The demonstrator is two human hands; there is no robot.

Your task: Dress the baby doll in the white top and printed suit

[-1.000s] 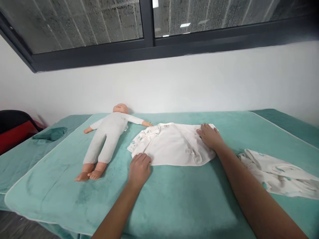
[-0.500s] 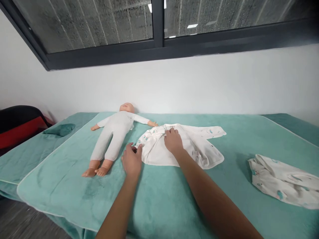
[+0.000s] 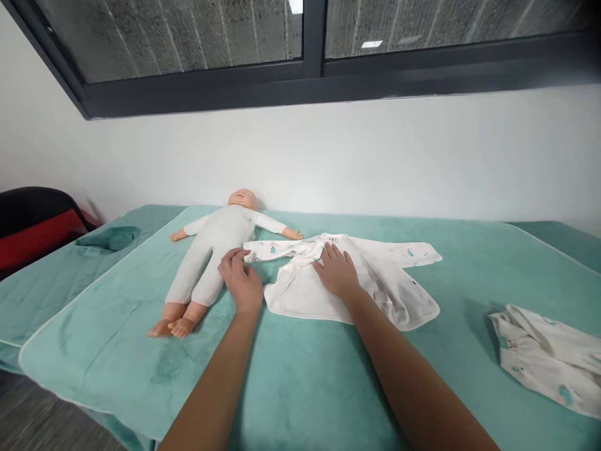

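Observation:
A white baby shirt [image 3: 305, 294] with small printed figures lies spread out, open at the front, its two sleeves stretched to the sides. My left hand [image 3: 241, 279] pinches the cuff of the left-lying sleeve, close beside the doll's leg. Lying flat on the shirt below its neck label, my right hand [image 3: 338, 269] has its fingers spread and holds nothing. A baby doll [image 3: 218, 232] in a white suit is on its back to the left, arms out, one hand near the shirt's collar.
Everything lies on a teal padded cover [image 3: 300, 382]. A folded white printed garment [image 3: 549, 360] is at the right. A small teal cushion [image 3: 110, 239] and a red and black object [image 3: 40, 232] are at the far left. A white wall and a dark-framed window [image 3: 312, 69] stand behind.
My left hand has drawn the shirt's sleeve out to the left, so it now lies straight. My right hand's fingers have spread flat on the shirt. The view has shifted slightly.

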